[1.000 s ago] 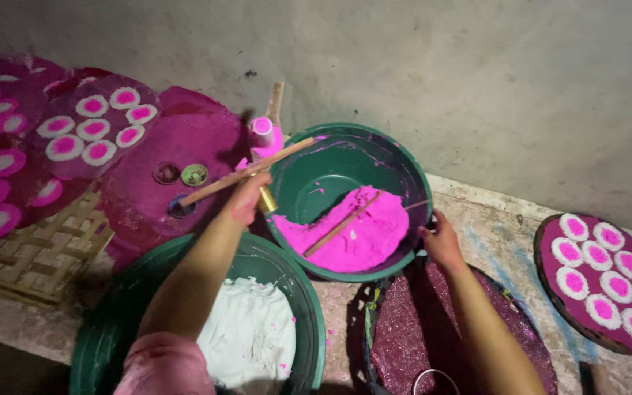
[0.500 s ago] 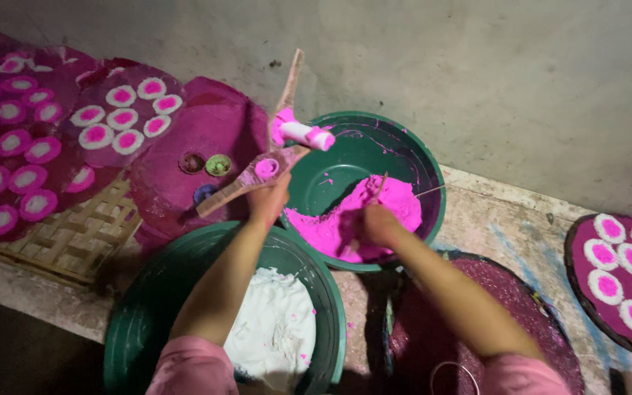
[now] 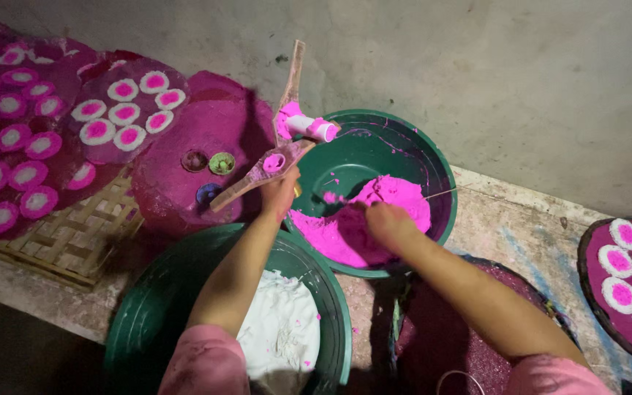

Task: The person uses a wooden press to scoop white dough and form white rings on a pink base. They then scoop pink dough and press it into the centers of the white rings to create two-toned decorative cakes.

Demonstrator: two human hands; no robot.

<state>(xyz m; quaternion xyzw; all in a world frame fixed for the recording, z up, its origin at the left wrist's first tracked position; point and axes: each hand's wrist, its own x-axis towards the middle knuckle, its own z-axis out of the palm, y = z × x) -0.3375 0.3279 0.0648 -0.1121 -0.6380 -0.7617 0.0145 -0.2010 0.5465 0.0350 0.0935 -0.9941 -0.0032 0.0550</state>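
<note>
A grey wall backs a stone ledge where two green basins sit side by side. The near basin holds white dough; the far basin holds bright pink dough. To the left, round trays carry rows of pink-and-white cakes, with more on a tray at far right. The person's left hand is closed around a wooden mould at the far basin's left rim. The right hand presses into the pink dough; whether its fingers are curled cannot be told.
</note>
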